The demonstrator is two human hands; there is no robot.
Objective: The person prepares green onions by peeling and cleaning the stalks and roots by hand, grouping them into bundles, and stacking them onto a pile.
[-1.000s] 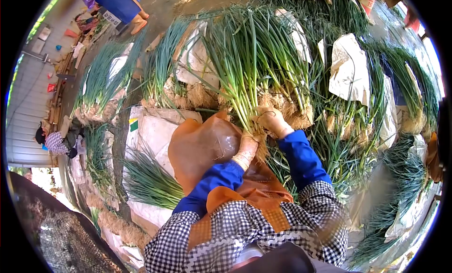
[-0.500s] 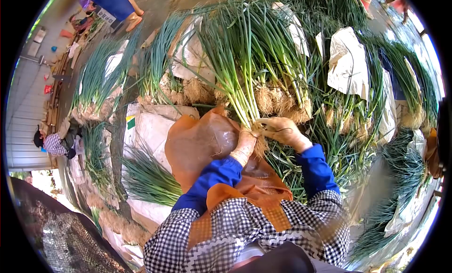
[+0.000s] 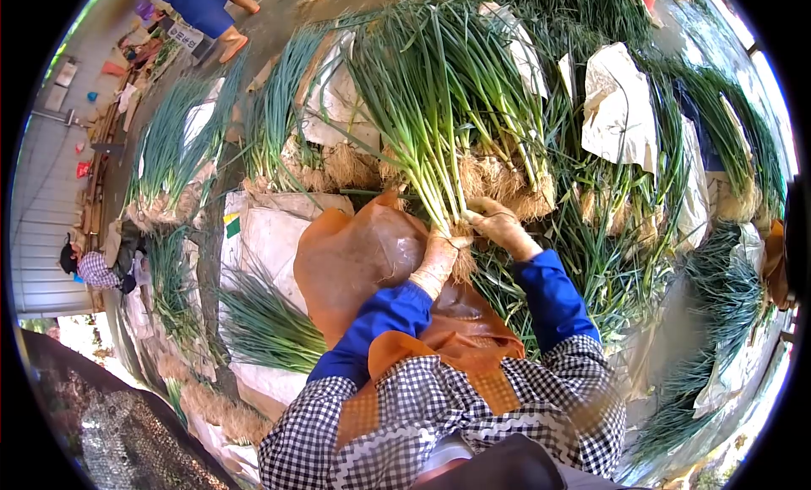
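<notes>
A bunch of green onions (image 3: 435,184) stands upright before me, leaves fanning away and pale stems coming down to my left hand (image 3: 437,259). That hand is closed around the stem bases, just above the hanging roots (image 3: 464,266). My right hand (image 3: 500,225) is against the right side of the same bases, fingers bent and pinched together. What lies between those fingertips is too small to make out. An orange-brown apron (image 3: 359,258) covers my lap beneath the bunch.
More green onions (image 3: 515,122) with matted roots lie in front, and others (image 3: 274,321) rest on white sacking (image 3: 270,236) at left. Loose leaves (image 3: 604,279) spread at right beside a white sack (image 3: 621,110). A person's legs (image 3: 207,17) show at top left.
My right hand has come slightly left and closer in against the stem bases. The left hand keeps its hold. At top left, the other person's feet have shifted.
</notes>
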